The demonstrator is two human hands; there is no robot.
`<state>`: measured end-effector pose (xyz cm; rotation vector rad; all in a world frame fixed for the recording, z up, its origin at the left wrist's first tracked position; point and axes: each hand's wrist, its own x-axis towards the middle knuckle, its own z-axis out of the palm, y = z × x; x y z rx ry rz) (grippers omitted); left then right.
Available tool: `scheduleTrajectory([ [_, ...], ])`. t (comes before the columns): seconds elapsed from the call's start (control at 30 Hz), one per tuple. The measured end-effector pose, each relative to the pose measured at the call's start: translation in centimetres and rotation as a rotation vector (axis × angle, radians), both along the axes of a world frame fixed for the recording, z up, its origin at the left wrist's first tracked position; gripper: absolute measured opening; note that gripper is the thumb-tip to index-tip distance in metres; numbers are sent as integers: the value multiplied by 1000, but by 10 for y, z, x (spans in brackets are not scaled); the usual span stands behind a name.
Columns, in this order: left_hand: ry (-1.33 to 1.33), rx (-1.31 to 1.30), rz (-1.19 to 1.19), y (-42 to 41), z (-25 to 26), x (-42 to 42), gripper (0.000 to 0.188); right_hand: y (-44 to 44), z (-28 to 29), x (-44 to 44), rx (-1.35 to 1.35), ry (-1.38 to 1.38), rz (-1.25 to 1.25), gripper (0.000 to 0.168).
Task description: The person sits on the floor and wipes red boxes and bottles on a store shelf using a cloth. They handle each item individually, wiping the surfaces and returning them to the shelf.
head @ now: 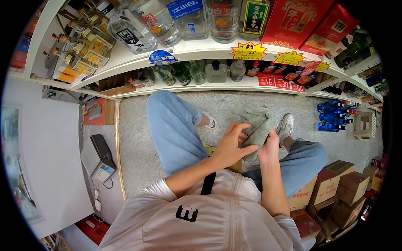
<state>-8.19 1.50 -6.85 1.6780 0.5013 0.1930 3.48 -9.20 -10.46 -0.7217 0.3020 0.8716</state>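
Note:
A crumpled grey-green cloth [259, 125] hangs between my two hands, above the floor and between my knees. My right hand [269, 146] grips its edge on the right side, fingers partly hidden behind the fabric. My left hand [231, 145] is at the cloth's left side, thumb and fingers spread around a fold; whether they pinch it I cannot tell. In front of me stands a white shelf [201, 51] with clear glass liquor bottles [191, 22] on its upper board. Smaller bottles [216, 71] stand on the board below.
Blue bottles [329, 116] stand on the floor at the right, beside a beige plastic stool [365, 125]. Cardboard boxes [326, 185] are stacked at the lower right. At the left are a white counter [44, 150] and a scale [99, 158]. Red gift boxes [290, 22] fill the upper right shelf.

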Motion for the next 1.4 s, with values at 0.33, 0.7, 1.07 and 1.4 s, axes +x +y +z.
scheduleTrajectory([
  [0.33,66,-593,37,2,-52,0,29,-1,-16,-13,-315,-224,98,42],
  [0.7,5,-943,106,4,-53,7,31,-4,-21,-14,-234,-482,369,57],
  [1.07,127,-693,-72,-9,-33,17,49,-11,-24,-10,-251,-267,162,19],
  [1.4,31,-124,-146,-19,-29,14,56,-18,-12,0,-335,-329,69,22],
])
